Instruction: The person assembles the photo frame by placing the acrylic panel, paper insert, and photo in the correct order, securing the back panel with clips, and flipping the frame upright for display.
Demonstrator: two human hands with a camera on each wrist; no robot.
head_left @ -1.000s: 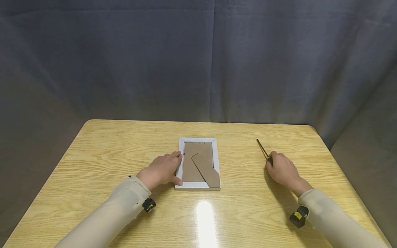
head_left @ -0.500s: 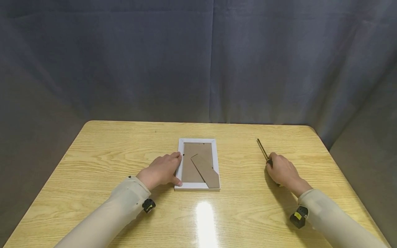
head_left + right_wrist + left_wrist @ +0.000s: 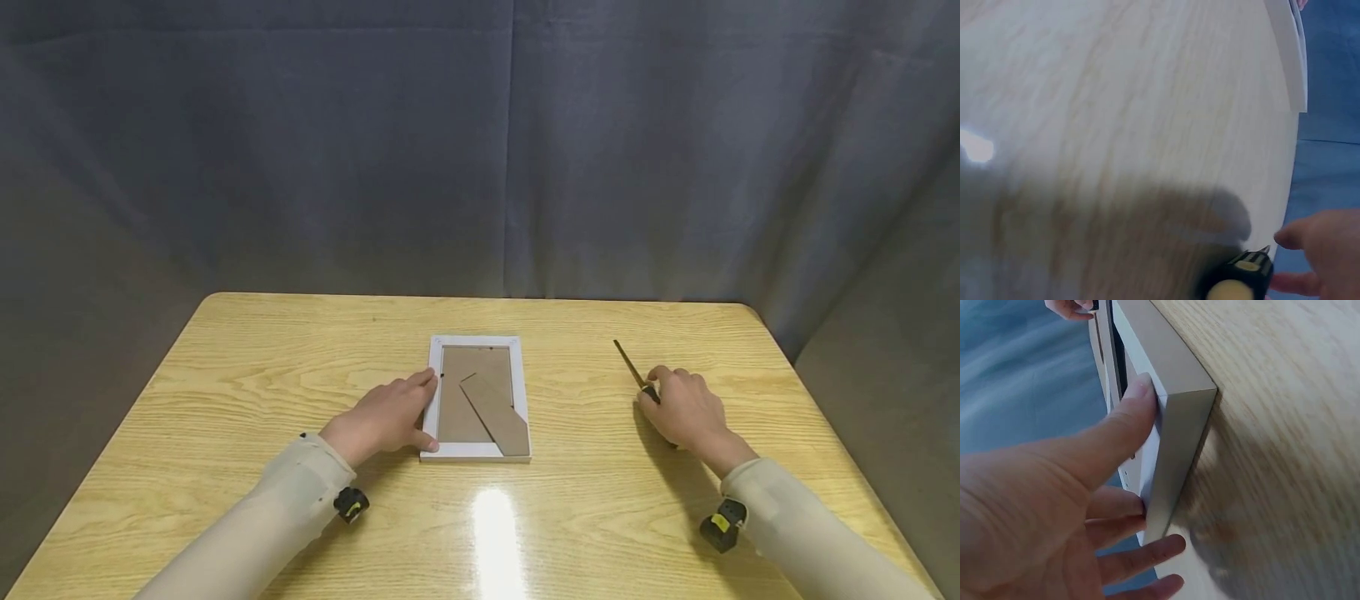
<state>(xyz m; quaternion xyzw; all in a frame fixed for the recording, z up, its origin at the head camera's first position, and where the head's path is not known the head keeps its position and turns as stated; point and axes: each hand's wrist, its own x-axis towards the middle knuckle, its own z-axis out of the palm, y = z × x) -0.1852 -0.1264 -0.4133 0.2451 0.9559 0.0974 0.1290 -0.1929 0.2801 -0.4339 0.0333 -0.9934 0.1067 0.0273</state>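
Note:
A white picture frame (image 3: 475,451) lies back side up on the table, with a brown backing board (image 3: 457,408) and a folded stand leg (image 3: 501,417). My left hand (image 3: 386,417) rests at its left edge, thumb at the near left corner. In the left wrist view the thumb (image 3: 1129,419) presses the rim, one fingertip touches the side, and other fingers extend past it. On the right, my right hand (image 3: 682,408) holds a screwdriver (image 3: 628,363), shaft angled far left. Its black and yellow handle (image 3: 1238,275) is partly hidden by the fingers.
The wood-grain table (image 3: 300,350) extends around both hands, with a bright light reflection (image 3: 497,542) at the front. A dark grey curtain (image 3: 360,150) hangs behind and at the sides. Black wrist cameras (image 3: 722,525) sit at both cuffs.
The screwdriver's shaft tip has shifted slightly left and nearer, and the right index finger appears a little more raised. The left hand and picture frame stay nearly the same.

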